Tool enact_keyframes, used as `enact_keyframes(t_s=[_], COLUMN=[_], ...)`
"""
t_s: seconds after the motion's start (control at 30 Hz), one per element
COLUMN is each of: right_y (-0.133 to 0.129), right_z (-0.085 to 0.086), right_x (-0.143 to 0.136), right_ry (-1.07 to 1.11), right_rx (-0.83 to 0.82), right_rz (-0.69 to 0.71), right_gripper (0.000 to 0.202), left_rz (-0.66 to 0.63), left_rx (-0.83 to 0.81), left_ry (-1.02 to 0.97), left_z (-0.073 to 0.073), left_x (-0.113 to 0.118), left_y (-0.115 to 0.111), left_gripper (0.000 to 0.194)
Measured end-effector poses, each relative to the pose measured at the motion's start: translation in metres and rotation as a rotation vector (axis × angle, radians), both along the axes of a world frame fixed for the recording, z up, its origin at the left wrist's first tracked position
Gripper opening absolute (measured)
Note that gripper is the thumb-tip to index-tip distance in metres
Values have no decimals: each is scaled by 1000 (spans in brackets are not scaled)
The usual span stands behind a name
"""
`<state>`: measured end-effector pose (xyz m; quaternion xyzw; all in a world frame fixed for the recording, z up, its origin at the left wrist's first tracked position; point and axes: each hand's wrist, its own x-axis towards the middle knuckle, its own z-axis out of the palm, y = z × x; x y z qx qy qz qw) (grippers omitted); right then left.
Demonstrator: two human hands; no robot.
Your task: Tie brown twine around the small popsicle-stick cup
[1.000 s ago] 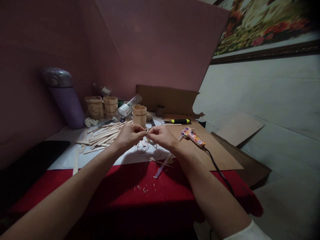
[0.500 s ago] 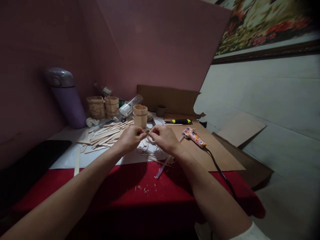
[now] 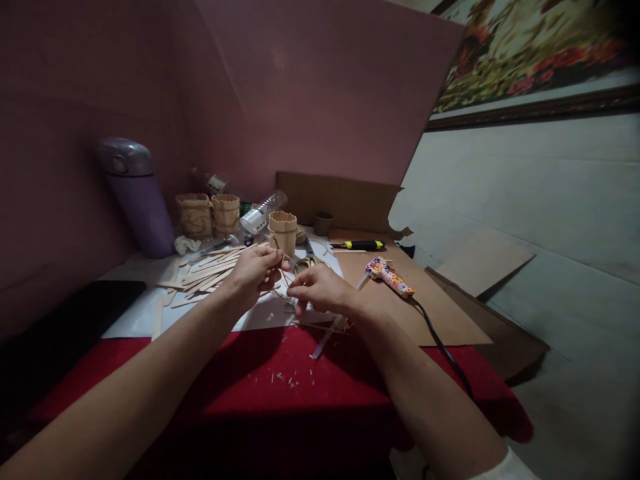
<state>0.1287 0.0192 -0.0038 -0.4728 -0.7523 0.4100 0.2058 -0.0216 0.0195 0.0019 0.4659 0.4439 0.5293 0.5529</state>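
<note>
Wood scraps (image 3: 293, 383) dot the red cloth (image 3: 225, 387) at lower centre. Mid-frame, the left hand (image 3: 250, 272) pinches twine (image 3: 287, 280) between thumb and fingers; the right hand (image 3: 323, 288), just beside it, has curled fingers at the strands, though I cannot tell whether they grip one. Scissors (image 3: 303, 264) lie just beyond, near the upright stick cup (image 3: 283, 235) at centre. Loose sticks (image 3: 213, 270) spread left of centre, a flowered glue gun (image 3: 390, 276) right of it; a purple flask (image 3: 140, 210) leans at left.
</note>
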Motion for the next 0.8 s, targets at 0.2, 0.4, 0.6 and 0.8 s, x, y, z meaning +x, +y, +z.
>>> enact_keyframes(t_s=[0.2, 0.4, 0.6, 0.8], right_y=[8, 3, 10, 7], right_z=[8, 3, -6, 1], right_x=[12, 1, -3, 9], right_ry=[-257, 236, 358, 407], right_rx=[507, 414, 162, -99], right_rz=[-617, -315, -129, -24], right_gripper=[26, 26, 34, 30], left_rz=[13, -5, -85, -78], left_rx=[18, 56, 105, 137], left_ry=[-28, 110, 146, 255], left_z=[0, -5, -6, -4], left_x=[1, 7, 7, 6], left_y=[1, -1, -1, -1], left_gripper=[20, 20, 18, 15])
